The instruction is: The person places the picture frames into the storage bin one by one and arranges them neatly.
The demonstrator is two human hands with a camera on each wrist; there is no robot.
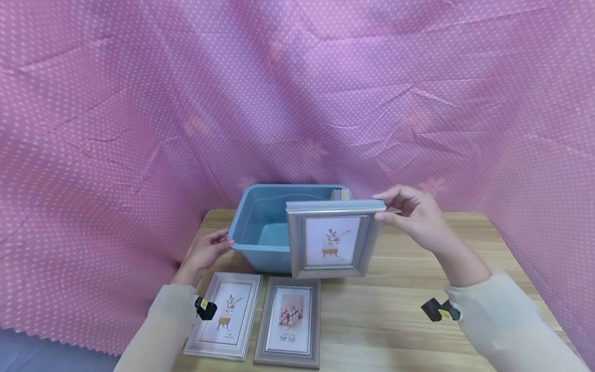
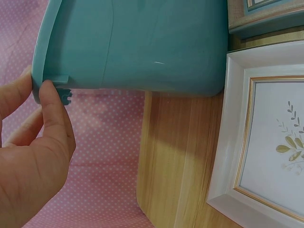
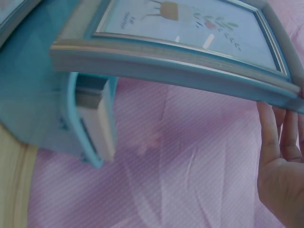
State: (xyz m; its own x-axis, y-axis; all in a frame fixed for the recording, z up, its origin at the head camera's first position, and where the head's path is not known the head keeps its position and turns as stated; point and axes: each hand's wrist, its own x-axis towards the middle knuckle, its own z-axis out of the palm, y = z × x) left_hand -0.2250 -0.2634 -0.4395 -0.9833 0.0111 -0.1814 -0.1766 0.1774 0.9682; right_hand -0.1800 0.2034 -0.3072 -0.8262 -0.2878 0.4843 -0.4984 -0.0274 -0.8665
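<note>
My right hand [image 1: 416, 217] holds a silver-grey picture frame [image 1: 332, 243] by its upper right corner, thumb in front and fingers behind. The picture frame is raised upright before the right part of a blue plastic bin [image 1: 267, 261] and shows a potted-plant print. At the bin's left corner, my left hand [image 1: 204, 258] pinches the rim [image 2: 40, 52] between thumb and fingers. Edges of other frames [image 1: 341, 195] stand inside the bin at its right end; the held frame hides part of that end.
A white picture frame [image 1: 225, 315] with a plant print lies flat in front of the bin. Beside it lies a grey-brown frame [image 1: 290, 320] with a flower photo. All stand on a wooden table [image 1: 395, 310], with a pink dotted cloth [image 1: 297, 103] hanging behind and around.
</note>
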